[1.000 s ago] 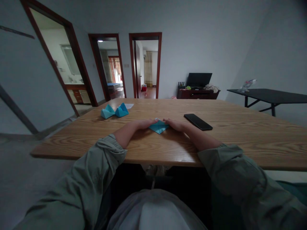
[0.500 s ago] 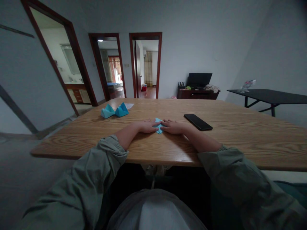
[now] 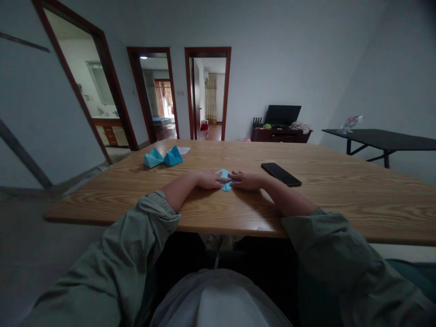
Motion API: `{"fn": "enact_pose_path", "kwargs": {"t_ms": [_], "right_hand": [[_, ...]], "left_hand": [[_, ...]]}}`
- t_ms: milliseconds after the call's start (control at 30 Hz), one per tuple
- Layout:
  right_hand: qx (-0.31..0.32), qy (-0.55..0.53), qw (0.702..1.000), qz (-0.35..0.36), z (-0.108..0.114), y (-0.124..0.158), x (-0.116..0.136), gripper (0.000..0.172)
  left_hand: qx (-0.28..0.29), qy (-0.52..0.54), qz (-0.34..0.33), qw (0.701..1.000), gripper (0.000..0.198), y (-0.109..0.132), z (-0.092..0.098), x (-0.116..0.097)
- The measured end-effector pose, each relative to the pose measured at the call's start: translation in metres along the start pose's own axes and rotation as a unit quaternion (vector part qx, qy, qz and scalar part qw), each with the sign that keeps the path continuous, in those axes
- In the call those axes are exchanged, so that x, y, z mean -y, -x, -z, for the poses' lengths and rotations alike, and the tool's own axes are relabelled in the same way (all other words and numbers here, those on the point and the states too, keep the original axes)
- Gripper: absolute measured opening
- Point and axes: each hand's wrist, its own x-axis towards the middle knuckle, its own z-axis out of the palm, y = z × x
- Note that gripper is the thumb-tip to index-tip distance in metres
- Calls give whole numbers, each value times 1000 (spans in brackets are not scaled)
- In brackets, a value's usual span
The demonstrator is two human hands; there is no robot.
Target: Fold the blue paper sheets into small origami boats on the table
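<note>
A light blue sheet of folded paper lies on the wooden table in front of me, its sides partly covered by my fingers. My left hand rests on the paper's left side, fingers stretched out and flat. From the right, my right hand lies over the other side, its fingers also extended. Both hands touch the paper without gripping it. Farther left stand two folded paper shapes, a light blue one and a deeper blue one.
A black phone lies right of my right hand. Behind the blue shapes is a white slip of paper. Beyond the table stand a dark cabinet with a screen and a black table.
My hands have slid slightly apart on the paper, with fingers a little more spread. More of the light blue sheet shows between them.
</note>
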Motion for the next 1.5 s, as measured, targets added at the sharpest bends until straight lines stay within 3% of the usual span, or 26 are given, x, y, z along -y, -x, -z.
{"fn": "enact_pose_path", "kwargs": {"t_ms": [100, 233, 433, 700, 833, 1000, 1100, 1300, 1500], "right_hand": [[29, -21, 999, 3, 5, 3, -4, 76], [4, -66, 998, 19, 7, 5, -12, 72], [-52, -131, 990, 0, 4, 3, -25, 54], [-93, -142, 983, -67, 7, 8, -18, 55], [-124, -119, 982, -83, 6, 8, -16, 44], [-164, -17, 985, -55, 6, 5, -10, 32], [-150, 11, 989, -13, 8, 6, -3, 32], [-113, -11, 993, 7, 9, 7, 2, 26], [-119, -66, 989, -60, 10, 9, 2, 32]], "left_hand": [[12, 25, -36, 999, 66, 6, 5, 9], [-21, 66, -64, 996, 64, 10, 5, 18], [-90, 141, -15, 986, 41, 7, 1, 28], [-174, 126, 39, 976, 36, 13, 9, 25], [-192, 130, 37, 972, 30, 12, 7, 25], [-190, 118, 42, 974, 27, 11, 5, 22], [-170, 105, 51, 978, 27, 11, 5, 16], [-147, 95, 13, 984, 30, 10, 6, 19], [-158, 83, 14, 984, 36, 10, 6, 24]]}}
